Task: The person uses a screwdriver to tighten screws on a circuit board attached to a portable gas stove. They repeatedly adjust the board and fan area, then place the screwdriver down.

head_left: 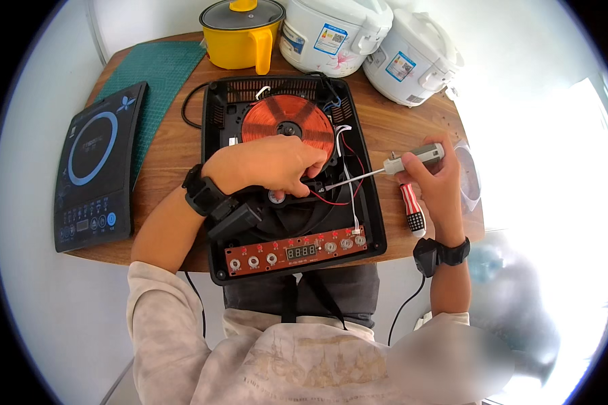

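Observation:
An opened induction cooker base (377,223) lies before me, its round copper coil (277,115) exposed. My right hand (442,185) grips a screwdriver (417,159) with a grey-white handle. Its metal shaft slants down to the left, and the tip is at a small black part inside the casing, just below the coil. Beside that tip, the fingers of my left hand (273,160) are bent together over the coil's lower edge; what they pinch, if anything, is hidden. A thin red wire (330,202) loops out from near these fingertips. Partly under my left wrist sits a black fan (302,219).
A reddish control board (297,252) runs along the casing's near edge. Right of the casing lies a screwdriver with a striped handle (412,206). The black glass cooker top (94,162) rests on a green mat (157,67). A yellow pot (233,44) and two white rice cookers (324,50) stand behind.

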`<state>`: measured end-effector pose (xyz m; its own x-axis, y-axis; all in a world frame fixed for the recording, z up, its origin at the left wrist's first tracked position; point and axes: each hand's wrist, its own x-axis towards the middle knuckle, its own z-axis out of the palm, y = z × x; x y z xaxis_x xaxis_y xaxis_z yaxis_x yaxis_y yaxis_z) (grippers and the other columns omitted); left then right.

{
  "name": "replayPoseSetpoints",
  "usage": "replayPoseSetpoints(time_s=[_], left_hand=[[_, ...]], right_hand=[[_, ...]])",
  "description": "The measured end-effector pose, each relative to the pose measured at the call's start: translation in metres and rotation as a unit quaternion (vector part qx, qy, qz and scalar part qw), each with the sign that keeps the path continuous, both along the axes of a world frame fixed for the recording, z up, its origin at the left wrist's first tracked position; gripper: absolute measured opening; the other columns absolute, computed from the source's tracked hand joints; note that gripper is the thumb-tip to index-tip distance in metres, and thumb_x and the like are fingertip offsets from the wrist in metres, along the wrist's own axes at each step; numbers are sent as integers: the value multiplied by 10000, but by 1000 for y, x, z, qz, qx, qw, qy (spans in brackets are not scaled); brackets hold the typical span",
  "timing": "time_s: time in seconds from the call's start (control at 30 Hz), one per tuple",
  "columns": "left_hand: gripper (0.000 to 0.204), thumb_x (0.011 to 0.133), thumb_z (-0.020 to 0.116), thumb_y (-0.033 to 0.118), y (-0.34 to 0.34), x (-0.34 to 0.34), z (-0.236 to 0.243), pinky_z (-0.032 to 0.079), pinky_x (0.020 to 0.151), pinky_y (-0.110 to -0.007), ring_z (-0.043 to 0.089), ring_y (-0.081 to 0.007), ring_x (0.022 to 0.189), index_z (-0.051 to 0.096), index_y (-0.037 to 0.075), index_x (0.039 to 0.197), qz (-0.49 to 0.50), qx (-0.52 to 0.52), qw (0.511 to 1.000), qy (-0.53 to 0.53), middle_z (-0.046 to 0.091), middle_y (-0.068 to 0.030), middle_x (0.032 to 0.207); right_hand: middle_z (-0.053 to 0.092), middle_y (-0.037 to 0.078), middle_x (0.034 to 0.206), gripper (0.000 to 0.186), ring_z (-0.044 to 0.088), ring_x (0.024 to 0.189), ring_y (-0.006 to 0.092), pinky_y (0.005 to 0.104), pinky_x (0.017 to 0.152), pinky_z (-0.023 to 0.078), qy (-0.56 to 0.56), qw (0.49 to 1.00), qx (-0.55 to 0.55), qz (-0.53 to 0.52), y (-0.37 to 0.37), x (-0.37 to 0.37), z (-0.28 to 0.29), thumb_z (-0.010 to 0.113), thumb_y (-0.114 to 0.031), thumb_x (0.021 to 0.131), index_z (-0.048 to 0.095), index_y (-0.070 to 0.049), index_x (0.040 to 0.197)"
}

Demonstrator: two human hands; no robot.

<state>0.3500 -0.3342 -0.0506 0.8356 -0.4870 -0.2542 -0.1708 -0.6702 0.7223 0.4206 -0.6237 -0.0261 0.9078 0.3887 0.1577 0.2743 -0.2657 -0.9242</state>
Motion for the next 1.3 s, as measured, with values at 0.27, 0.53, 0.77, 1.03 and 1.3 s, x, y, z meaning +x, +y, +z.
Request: replayPoseSetpoints(time_s=[0.27, 0.53, 0.77, 1.03, 1.3], left_hand=[[252, 875, 746, 124, 1, 0, -3, 488, 529, -336, 692, -185, 539, 519, 39, 942, -5, 3, 1000, -2, 652, -67, 629], [248, 872, 747, 129, 2, 0, 0, 483, 523, -323, 692, -177, 532, 520, 52, 938, -5, -2, 1000, 3, 652, -62, 628], [238, 869, 739, 123, 1, 0, 1, 472, 521, -325, 686, -180, 526, 523, 49, 936, -15, -7, 1000, -18, 645, -69, 611], [224, 894, 733, 145, 0, -3, 3, 506, 554, -333, 694, -188, 542, 551, 37, 968, -10, 8, 1000, 3, 666, -71, 638], [306, 935, 738, 192, -3, -12, 22, 532, 593, -320, 715, -171, 640, 661, 4, 1164, -4, -46, 999, -8, 731, -99, 784]], right_hand=[[713, 103, 812, 285, 716, 653, 147, 254, 560, 574, 97, 994, 40, -30, -9, 6, -23, 769, -148, 954, 505, -57, 1011], [692, 67, 753, 303, 695, 630, 117, 210, 475, 458, 73, 996, 0, -42, -28, -3, -38, 780, -145, 939, 504, -61, 1034], [680, 57, 733, 294, 678, 609, 111, 212, 480, 453, 44, 998, 17, -44, -32, -10, -35, 769, -123, 938, 503, -66, 1050], [673, 68, 796, 257, 689, 610, 139, 233, 519, 513, 75, 992, 77, -72, -38, -21, -44, 729, -129, 972, 505, -63, 1081], [666, 72, 825, 250, 693, 603, 165, 256, 520, 526, 118, 972, 184, -87, -44, -37, -45, 705, -168, 1002, 492, -70, 1088]])
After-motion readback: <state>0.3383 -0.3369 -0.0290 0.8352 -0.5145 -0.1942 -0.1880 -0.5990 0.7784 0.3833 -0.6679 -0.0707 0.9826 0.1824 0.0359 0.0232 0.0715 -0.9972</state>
